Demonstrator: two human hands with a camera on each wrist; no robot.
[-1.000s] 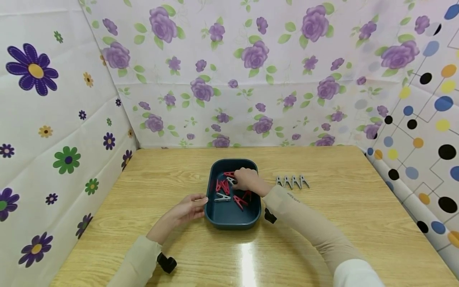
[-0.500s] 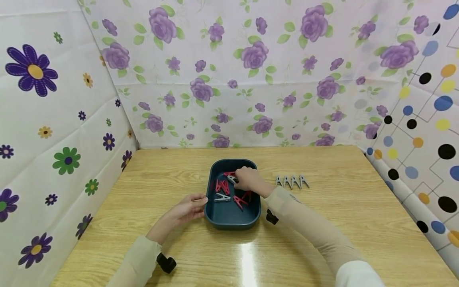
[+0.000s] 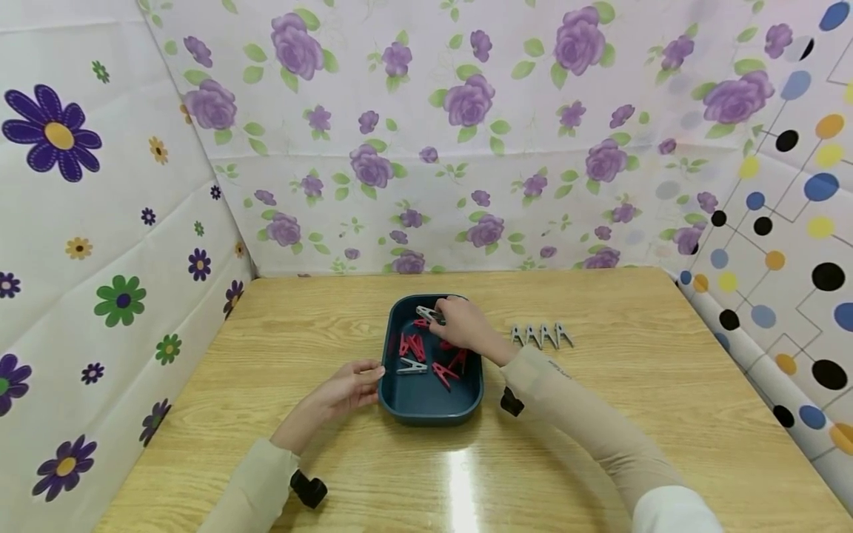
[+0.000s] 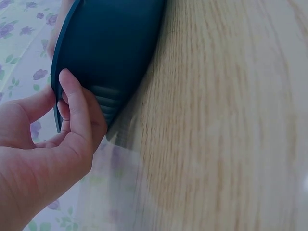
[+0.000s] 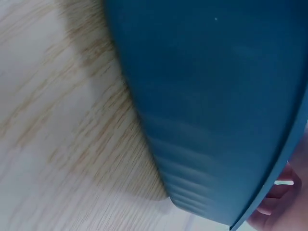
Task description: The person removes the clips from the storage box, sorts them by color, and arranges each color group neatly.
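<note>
A dark blue plastic basin (image 3: 426,414) stands on the table, with several red clothespins (image 3: 416,346) and a grey clothespin (image 3: 412,366) lying inside. My left hand (image 3: 349,385) grips the basin's left rim. In the left wrist view its thumb is at the rim and the fingers lie along the outer wall. Over the far part of the basin, my right hand (image 3: 465,323) pinches another grey clothespin (image 3: 426,314) between thumb and fingers. From the right wrist, the basin's outer wall (image 5: 202,106) hides most of that hand; only part of the fingers (image 5: 276,197) shows.
To the right of the basin, several grey clothespins (image 3: 543,335) are lined up in a row on the wooden table (image 3: 320,311). Patterned cloth hangs behind the table (image 3: 426,185) and along both sides.
My right hand has risen slightly toward the far side of the basin, and the pinched grey clothespin has come up with it. The left hand keeps its place on the rim.
</note>
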